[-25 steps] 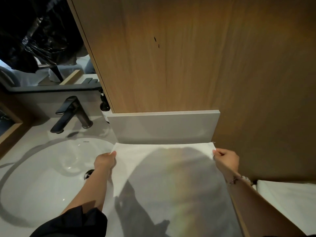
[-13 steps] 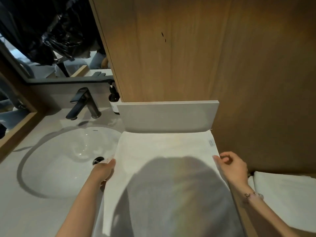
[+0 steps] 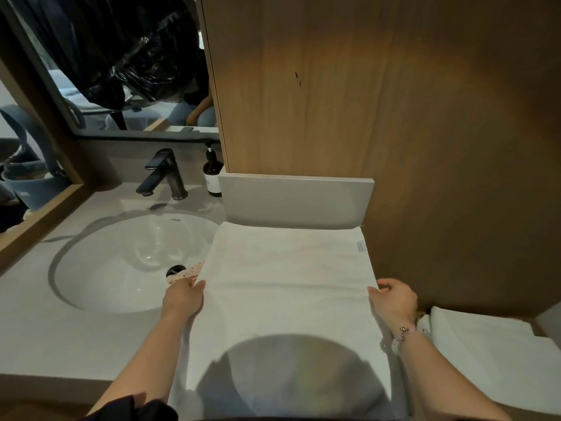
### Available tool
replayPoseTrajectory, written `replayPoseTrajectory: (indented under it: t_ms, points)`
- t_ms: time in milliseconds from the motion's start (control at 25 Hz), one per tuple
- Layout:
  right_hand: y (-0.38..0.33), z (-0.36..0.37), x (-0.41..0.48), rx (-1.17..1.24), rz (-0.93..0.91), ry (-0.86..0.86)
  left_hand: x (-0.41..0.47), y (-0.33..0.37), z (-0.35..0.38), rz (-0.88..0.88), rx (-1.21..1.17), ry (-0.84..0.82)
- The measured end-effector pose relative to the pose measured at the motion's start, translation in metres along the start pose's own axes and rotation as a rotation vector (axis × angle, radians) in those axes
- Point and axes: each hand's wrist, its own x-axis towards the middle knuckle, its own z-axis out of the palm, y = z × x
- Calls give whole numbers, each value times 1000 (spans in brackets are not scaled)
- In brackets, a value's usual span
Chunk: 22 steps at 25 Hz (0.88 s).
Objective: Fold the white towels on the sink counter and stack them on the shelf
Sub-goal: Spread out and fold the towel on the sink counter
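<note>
The counter (image 3: 60,338) carries the white towel (image 3: 288,284), spread flat beside the sink (image 3: 100,268). My left hand (image 3: 182,296) pinches its left edge, my right hand (image 3: 394,302) pinches its right edge (both midway along). Its label (image 3: 360,247) sits at the far right corner.

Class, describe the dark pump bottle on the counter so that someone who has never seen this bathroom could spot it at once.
Find the white sink basin and the black faucet behind it. Just right of the faucet, against the wooden panel, stands the pump bottle: the only bottle there, dark with a pale label.
</note>
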Motion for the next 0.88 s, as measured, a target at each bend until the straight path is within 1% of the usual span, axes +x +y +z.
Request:
replayPoseTrajectory:
  t_ms: [160,280,400,560,640,760,800,880]
  points:
    - [10,-13,-12,-102,71,-25,-14,-9,-2,-3,-48,-64]
    - [27,-13,-32,-118,112,13,-28,-21,2,-42,-35,-21]
    - [28,-12,-42,-104,90,31,-35,-27,3,-1,46,-3]
    - [26,-14,-46,-140,32,-19,-42,-25,-3,104,104,4]
    - [26,-17,-50,-170,53,-59,-47,-26,-6,129,79,-25]
    - [34,-28,-74,-163,153,-63,-70,-43,-11,126,40,-89]
    - [41,-29,-86,-138,156,-45,-79,-51,-11,112,17,-84]
    - [57,-31,-108,-98,117,-32,-102,-66,-10,59,-45,-23]
